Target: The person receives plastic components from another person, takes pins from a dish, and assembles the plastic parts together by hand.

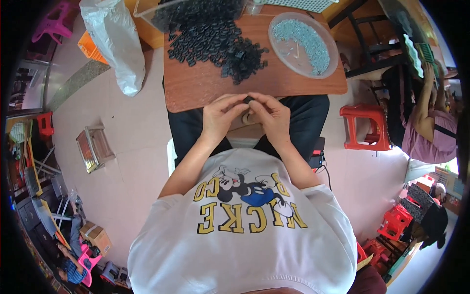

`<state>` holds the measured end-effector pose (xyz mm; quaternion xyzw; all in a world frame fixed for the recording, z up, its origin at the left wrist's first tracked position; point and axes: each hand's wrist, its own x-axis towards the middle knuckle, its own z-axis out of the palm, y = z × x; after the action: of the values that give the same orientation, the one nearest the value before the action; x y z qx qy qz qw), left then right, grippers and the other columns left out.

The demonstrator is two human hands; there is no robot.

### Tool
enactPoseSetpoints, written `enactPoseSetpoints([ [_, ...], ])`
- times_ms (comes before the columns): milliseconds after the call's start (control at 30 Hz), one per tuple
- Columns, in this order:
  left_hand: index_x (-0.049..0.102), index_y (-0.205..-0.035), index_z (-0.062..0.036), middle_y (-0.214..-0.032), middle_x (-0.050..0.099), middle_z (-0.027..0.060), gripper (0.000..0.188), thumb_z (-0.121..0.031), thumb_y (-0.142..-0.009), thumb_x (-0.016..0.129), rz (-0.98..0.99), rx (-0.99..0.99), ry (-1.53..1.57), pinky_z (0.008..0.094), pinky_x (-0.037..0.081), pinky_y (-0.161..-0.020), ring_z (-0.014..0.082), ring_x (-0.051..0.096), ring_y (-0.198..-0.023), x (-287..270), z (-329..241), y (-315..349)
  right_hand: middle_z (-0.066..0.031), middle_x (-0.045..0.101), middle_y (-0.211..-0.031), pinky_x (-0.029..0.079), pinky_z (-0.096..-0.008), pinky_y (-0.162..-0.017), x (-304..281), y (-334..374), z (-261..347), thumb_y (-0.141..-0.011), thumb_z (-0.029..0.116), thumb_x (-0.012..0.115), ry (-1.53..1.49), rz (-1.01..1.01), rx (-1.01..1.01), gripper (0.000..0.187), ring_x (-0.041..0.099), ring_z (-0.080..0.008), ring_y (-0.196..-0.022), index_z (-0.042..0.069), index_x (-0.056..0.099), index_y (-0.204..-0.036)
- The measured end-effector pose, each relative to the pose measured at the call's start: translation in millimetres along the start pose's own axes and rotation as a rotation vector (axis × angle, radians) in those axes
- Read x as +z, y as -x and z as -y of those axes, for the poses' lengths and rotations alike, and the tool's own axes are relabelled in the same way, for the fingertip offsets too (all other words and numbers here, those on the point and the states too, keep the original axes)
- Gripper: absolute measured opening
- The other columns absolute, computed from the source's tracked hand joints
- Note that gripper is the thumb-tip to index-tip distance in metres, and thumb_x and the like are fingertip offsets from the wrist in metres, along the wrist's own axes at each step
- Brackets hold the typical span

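My left hand (219, 116) and my right hand (275, 117) meet just off the near edge of the wooden table (191, 89), above my lap. Between their fingertips they pinch a small black piece (248, 99); the fingers cover most of it, so its exact kind cannot be made out. Beyond them, a heap of small black plastic parts (205, 45) spreads over the tabletop, with a denser cluster of black pieces (241, 62) at its near right. A round, pale plastic dish (275, 55) at the right holds many small silvery metal pieces (313, 49).
A clear bin (147, 13) of black parts stands at the table's far side. To the left are a white sack (115, 44) and an orange crate (90, 47). A red stool (364, 125) stands at right, where another person (431, 132) sits working.
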<state>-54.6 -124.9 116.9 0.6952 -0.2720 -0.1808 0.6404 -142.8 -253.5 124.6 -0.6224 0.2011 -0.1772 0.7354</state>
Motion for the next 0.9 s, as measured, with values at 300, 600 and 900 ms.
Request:
enactPoseSetpoints([
  [300,0.038,-0.134,0.0027,-0.108,0.061,0.0168,0.045,-0.003,-0.091,0.052,-0.109,-0.175,0.493,0.028,0.051,-0.081,0.0215,0.062,-0.097,-14.8,12.1,-2.5,-0.0029,0.064,-0.085,0.045,-0.0219,-0.066,-51.3,-144.5,138.3,-0.08,0.009,0.067,0.194,0.119,-0.381,0.02,0.057,-0.01,-0.071,0.001,0.063,-0.098],
  [600,0.06,-0.11,0.0068,-0.099,0.065,0.015,0.023,-0.007,-0.091,0.055,-0.406,-0.234,0.443,0.0271,0.052,-0.08,0.0182,0.065,-0.088,-58.6,25.7,-8.1,-0.0028,0.068,-0.095,0.047,-0.0254,-0.075,5.0,-133.4,108.3,-0.085,0.015,0.064,0.694,0.132,-0.4,0.019,0.061,-0.0089,-0.086,0.004,0.068,-0.1],
  [900,0.065,-0.103,0.0034,-0.095,0.066,0.0096,0.018,-0.003,-0.086,0.06,-0.421,-0.169,0.205,0.0238,0.049,-0.079,0.013,0.062,-0.085,-84.3,20.3,-23.2,-0.0081,0.06,-0.079,0.045,-0.0365,-0.071,27.9,-100.2,4.5,-0.073,0.01,0.068,1.005,0.174,-0.637,0.009,0.055,-0.0272,-0.079,0.005,0.068,-0.081],
])
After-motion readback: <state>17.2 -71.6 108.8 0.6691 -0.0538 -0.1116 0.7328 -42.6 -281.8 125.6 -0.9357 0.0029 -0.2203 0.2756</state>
